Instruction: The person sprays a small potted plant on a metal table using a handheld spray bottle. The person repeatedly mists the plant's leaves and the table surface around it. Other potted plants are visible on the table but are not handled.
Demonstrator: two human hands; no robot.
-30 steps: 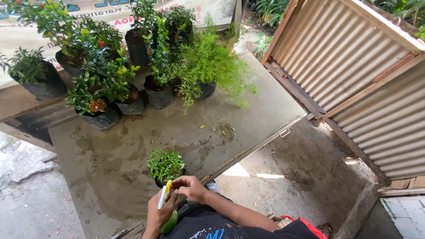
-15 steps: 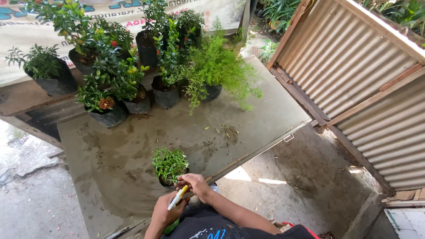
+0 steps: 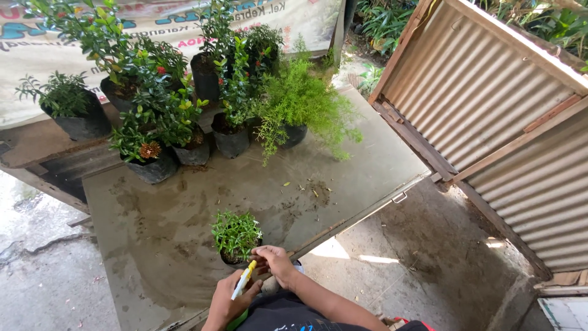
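Left hand: at 6 o'clock near the table's front edge, fingers curled shut around a cutter — white body, yellow tip, slanting up toward 1 o'clock.
Right hand: just right of the left hand, fingers bent at the base of the small pot; whether it pinches the pot or only touches it I cannot tell.
Small pot: a black pot with a low, bushy green plant, standing upright on the table close to the front edge, at 12 o'clock from the hands and well apart from the others.
Table: a grey slab smeared with damp soil, set at a slant, its corner pointing to 3 o'clock.
Pots: a cluster of black pots at the far end, 11 to 12 o'clock — leafy shrubs, some with red flowers, and one feathery light-green plant at the right of the group.
Lone pot: at 10 o'clock, beside the cluster, on a lower ledge.
Banner: behind the pots at 12 o'clock.
Metal sheets: corrugated, leaning at 2 to 3 o'clock.
Ground: bare concrete at 4 o'clock, with a patch of sun.
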